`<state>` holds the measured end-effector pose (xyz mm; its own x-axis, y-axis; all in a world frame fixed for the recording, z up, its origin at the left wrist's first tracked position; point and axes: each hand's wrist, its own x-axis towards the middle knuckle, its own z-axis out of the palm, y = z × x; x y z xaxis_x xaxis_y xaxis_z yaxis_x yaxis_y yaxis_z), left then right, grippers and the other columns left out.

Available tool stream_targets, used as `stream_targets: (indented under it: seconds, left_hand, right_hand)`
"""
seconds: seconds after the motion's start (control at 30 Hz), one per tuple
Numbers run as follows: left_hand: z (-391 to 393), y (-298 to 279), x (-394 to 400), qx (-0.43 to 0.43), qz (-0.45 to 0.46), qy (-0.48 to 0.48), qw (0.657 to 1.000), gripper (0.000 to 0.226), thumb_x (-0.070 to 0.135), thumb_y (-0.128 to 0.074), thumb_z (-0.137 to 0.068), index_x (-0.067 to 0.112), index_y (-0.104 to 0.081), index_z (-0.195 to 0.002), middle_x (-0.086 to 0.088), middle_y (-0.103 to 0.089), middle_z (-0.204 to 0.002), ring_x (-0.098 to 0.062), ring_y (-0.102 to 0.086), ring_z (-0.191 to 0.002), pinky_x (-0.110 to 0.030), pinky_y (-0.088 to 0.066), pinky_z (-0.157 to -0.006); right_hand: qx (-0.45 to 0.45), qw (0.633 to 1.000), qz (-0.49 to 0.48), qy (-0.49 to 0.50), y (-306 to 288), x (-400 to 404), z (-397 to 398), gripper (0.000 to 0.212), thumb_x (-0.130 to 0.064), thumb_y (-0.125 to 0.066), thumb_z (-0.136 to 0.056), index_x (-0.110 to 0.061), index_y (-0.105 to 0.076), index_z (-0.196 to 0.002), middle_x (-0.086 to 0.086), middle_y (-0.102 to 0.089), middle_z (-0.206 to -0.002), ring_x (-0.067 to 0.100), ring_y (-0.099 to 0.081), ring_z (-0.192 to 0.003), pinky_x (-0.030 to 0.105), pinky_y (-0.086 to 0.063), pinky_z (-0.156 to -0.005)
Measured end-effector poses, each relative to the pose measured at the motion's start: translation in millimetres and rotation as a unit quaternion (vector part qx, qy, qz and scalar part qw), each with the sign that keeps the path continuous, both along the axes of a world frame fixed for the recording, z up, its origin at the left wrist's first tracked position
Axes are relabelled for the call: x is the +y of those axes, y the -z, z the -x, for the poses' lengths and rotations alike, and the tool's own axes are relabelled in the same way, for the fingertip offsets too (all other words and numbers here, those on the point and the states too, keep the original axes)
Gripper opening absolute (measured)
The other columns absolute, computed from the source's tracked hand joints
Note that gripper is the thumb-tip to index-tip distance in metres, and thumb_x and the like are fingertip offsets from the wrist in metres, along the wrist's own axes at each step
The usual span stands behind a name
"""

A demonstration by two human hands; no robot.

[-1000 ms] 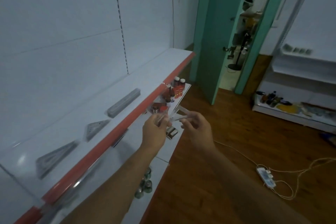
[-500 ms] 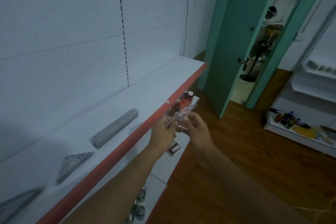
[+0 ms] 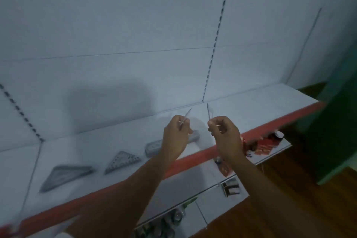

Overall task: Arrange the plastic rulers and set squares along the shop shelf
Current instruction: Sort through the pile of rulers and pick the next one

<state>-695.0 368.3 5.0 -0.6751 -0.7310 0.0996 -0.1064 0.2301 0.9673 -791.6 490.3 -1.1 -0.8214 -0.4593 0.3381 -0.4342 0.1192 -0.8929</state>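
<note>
My left hand (image 3: 174, 135) pinches a thin clear plastic piece (image 3: 186, 116) that shows only edge-on. My right hand (image 3: 225, 134) pinches a second thin clear piece (image 3: 208, 111), also edge-on. Whether each is a ruler or a set square I cannot tell. Both hands hover side by side, a little apart, over the white shelf (image 3: 260, 106) with its red front edge. On the shelf lie two grey-looking set squares (image 3: 65, 175) (image 3: 122, 160) and a stack of rulers (image 3: 154, 147), whose right end is hidden behind my left hand.
Under the top shelf a lower shelf (image 3: 278, 150) carries red boxes (image 3: 264, 146) and a small bottle (image 3: 278, 135). Cans (image 3: 173, 216) stand lower down. A green door (image 3: 338, 131) is at the right, above a wooden floor (image 3: 289, 208).
The view has swung left from the doorway to face the shelf. My hands have risen from below the shelf edge to above it and moved apart, each holding a clear piece.
</note>
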Motion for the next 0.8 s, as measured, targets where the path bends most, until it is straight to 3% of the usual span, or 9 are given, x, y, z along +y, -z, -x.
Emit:
stream_targets:
  seconds: [0.1,0.23,0.37,0.53,0.7,0.8]
  left_hand:
    - [-29.9,3.0,-29.0,0.004,0.007,-0.096,0.995,0.019,0.028,-0.047,-0.098,0.013,-0.057,-0.093,0.003,-0.068,-0.072,-0.01,-0.058,-0.057,-0.026,-0.051,-0.06]
    - [-90.0,13.8,-61.6,-0.012,0.037,-0.212,0.977,0.017,0.026,-0.049,-0.098,0.013,-0.056,-0.089,0.002,-0.067,-0.071,-0.003,-0.054,-0.048,-0.016,-0.045,-0.048]
    - [-149.2,35.9,-84.7,-0.049,0.028,-0.298,0.953,0.017,0.028,-0.049,-0.098,0.019,-0.053,-0.085,0.0,-0.067,-0.073,-0.012,-0.06,-0.062,-0.026,-0.049,-0.057]
    - [-190.3,51.5,-98.7,-0.081,0.02,-0.308,0.948,0.018,0.024,-0.044,-0.1,0.021,-0.047,-0.083,-0.004,-0.067,-0.085,-0.021,-0.063,-0.079,-0.038,-0.052,-0.074]
    - [-193.3,53.5,-105.6,-0.155,0.045,-0.262,0.951,0.009,0.017,-0.046,-0.097,0.014,-0.051,-0.091,-0.006,-0.065,-0.091,-0.022,-0.06,-0.084,-0.033,-0.047,-0.07]
    - [-188.6,59.6,-105.0,-0.21,0.076,-0.233,0.947,0.009,0.018,-0.048,-0.096,0.012,-0.054,-0.095,-0.008,-0.064,-0.09,-0.023,-0.058,-0.081,-0.031,-0.045,-0.069]
  right_hand:
    - [0.037,0.995,-0.019,-0.092,3.5,-37.1,-6.9,0.006,-0.028,-0.063,-0.091,-0.031,-0.065,-0.087,-0.011,-0.067,-0.081,0.012,-0.065,-0.078,0.027,-0.054,-0.073]
    - [0.102,0.97,-0.059,-0.213,12.9,-79.4,-35.5,0.004,-0.025,-0.067,-0.088,-0.022,-0.07,-0.088,-0.011,-0.067,-0.085,0.0,-0.062,-0.076,0.006,-0.044,-0.065]
    - [0.17,0.939,-0.099,-0.283,26.9,-115.6,-68.4,0.011,-0.034,-0.07,-0.085,-0.025,-0.072,-0.09,-0.014,-0.067,-0.09,0.001,-0.062,-0.071,0.019,-0.047,-0.066]
    - [0.361,0.88,-0.172,-0.257,39.7,-149.5,-98.1,0.02,-0.042,-0.066,-0.087,-0.023,-0.073,-0.089,-0.006,-0.072,-0.09,0.016,-0.066,-0.083,0.032,-0.043,-0.075]
    - [0.386,0.835,-0.293,-0.262,48.0,-162.2,-106.1,0.028,-0.047,-0.054,-0.093,-0.028,-0.07,-0.103,-0.006,-0.07,-0.102,0.016,-0.061,-0.099,0.031,-0.033,-0.085]
    - [0.372,0.829,-0.327,-0.261,53.3,-162.3,-107.9,0.026,-0.047,-0.054,-0.092,-0.029,-0.071,-0.101,-0.006,-0.07,-0.101,0.016,-0.06,-0.1,0.031,-0.035,-0.084]
